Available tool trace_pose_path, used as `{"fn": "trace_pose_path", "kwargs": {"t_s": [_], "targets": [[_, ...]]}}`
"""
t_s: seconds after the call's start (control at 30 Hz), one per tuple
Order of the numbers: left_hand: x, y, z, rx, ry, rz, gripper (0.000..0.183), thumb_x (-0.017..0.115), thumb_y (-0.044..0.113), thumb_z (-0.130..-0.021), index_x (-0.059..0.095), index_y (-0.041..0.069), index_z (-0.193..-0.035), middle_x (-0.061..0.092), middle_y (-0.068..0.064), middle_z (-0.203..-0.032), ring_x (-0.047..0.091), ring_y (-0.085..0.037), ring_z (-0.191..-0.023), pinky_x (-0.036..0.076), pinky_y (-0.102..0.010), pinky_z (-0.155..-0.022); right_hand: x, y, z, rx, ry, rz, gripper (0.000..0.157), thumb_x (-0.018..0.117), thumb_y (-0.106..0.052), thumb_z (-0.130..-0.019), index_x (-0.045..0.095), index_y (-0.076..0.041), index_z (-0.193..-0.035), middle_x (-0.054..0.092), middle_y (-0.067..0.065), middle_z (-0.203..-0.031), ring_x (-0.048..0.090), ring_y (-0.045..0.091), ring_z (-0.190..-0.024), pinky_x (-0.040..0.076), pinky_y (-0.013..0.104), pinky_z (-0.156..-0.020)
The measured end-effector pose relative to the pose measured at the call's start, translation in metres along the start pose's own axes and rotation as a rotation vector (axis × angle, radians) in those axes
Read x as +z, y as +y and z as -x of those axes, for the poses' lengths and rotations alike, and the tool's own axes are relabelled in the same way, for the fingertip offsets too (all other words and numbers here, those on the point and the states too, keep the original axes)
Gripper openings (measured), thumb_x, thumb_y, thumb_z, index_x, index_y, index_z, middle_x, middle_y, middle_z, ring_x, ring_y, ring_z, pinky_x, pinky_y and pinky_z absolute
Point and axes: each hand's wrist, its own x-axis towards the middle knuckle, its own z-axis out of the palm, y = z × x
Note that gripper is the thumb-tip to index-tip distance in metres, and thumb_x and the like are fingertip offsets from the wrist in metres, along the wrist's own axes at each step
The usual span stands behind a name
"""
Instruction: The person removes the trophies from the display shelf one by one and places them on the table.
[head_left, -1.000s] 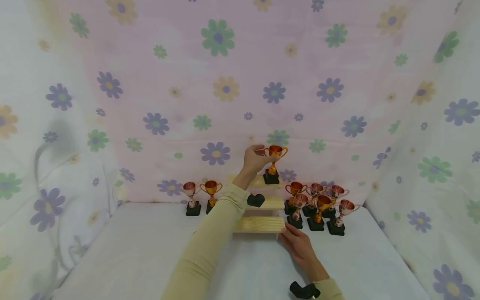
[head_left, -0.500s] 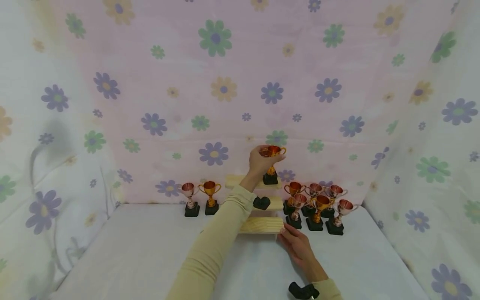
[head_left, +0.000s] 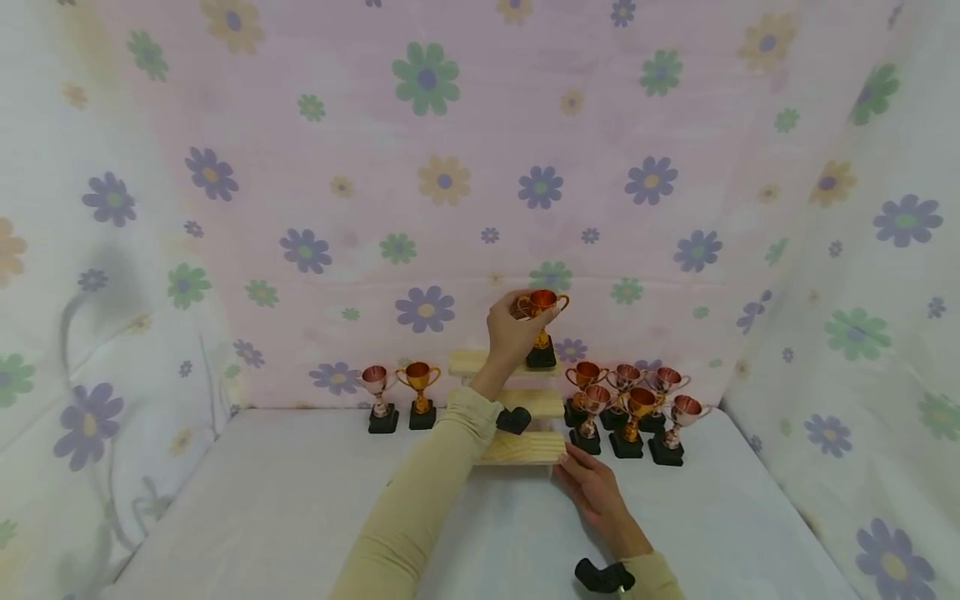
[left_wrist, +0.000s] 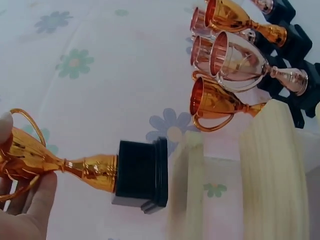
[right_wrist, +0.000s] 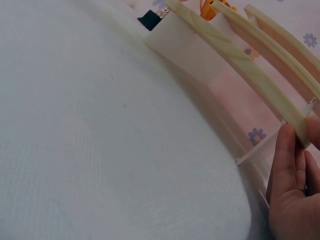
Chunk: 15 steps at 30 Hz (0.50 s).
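My left hand (head_left: 512, 333) grips a small gold trophy cup (left_wrist: 90, 170) by its bowl and handles. The cup is upright, its black square base (head_left: 541, 354) right at the right end of the top step (head_left: 468, 362) of a three-tiered wooden display stand. In the left wrist view the base's underside lies close against that top board (left_wrist: 186, 185). Low at the stand's right side, my right hand (head_left: 597, 493) pinches the end of the bottom step (head_left: 525, 448), with thumb and fingers on either side of the board (right_wrist: 265, 90).
Right of the stand, several gold and rose-gold trophies (head_left: 641, 404) stand in a tight cluster. To its left are a rose-gold trophy (head_left: 381, 396) and a gold trophy (head_left: 421, 387). A flower-printed cloth (head_left: 442, 233) hangs behind the white tabletop (head_left: 300, 492).
My left hand shifted slightly right around the cup, then back left, while the trophy stays at the top step's right end. My right hand keeps its hold on the bottom step.
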Motion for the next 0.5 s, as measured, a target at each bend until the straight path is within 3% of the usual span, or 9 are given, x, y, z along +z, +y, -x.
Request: {"fn": "trace_pose_path", "kwargs": {"t_s": [0.13, 0.23, 0.4, 0.5], "targets": [[-0.013, 0.003, 0.015, 0.112, 0.007, 0.048, 0.037, 0.085, 0.014, -0.084, 0.072, 0.003, -0.116, 0.072, -0.015, -0.105, 0.071, -0.028, -0.093, 0.063, -0.032, -0.075, 0.000, 0.000, 0.000, -0.008, -0.005, 0.001, 0.052, 0.058, -0.013, -0.105, 0.042, 0.003, -0.151, 0.042, 0.028, -0.154, 0.063, 0.019, -0.118, 0.051, 0.037, -0.106], [-0.025, 0.004, 0.029, 0.154, 0.012, 0.076, 0.035, 0.085, 0.011, -0.082, 0.074, 0.002, -0.113, 0.071, -0.017, -0.100, 0.071, -0.029, -0.088, 0.065, -0.036, -0.077, -0.001, -0.001, 0.000, -0.016, 0.001, 0.001, 0.051, 0.057, -0.011, -0.105, 0.042, 0.004, -0.151, 0.042, 0.028, -0.153, 0.063, 0.018, -0.116, 0.052, 0.036, -0.106], [-0.050, 0.002, 0.054, 0.164, 0.017, 0.060, 0.038, 0.088, 0.005, -0.078, 0.074, -0.001, -0.113, 0.071, -0.022, -0.097, 0.068, -0.034, -0.084, 0.064, -0.046, -0.077, 0.000, 0.000, 0.000, -0.027, 0.006, 0.000, 0.050, 0.057, -0.011, -0.105, 0.043, 0.005, -0.150, 0.042, 0.029, -0.153, 0.063, 0.019, -0.117, 0.053, 0.034, -0.104], [-0.068, -0.004, 0.068, 0.124, 0.017, 0.037, 0.040, 0.088, 0.001, -0.076, 0.073, -0.005, -0.112, 0.071, -0.024, -0.095, 0.068, -0.036, -0.080, 0.065, -0.040, -0.073, 0.000, 0.001, 0.000, -0.021, 0.000, 0.006, 0.051, 0.057, -0.011, -0.105, 0.042, 0.004, -0.151, 0.041, 0.029, -0.154, 0.062, 0.020, -0.119, 0.052, 0.035, -0.105]]}}
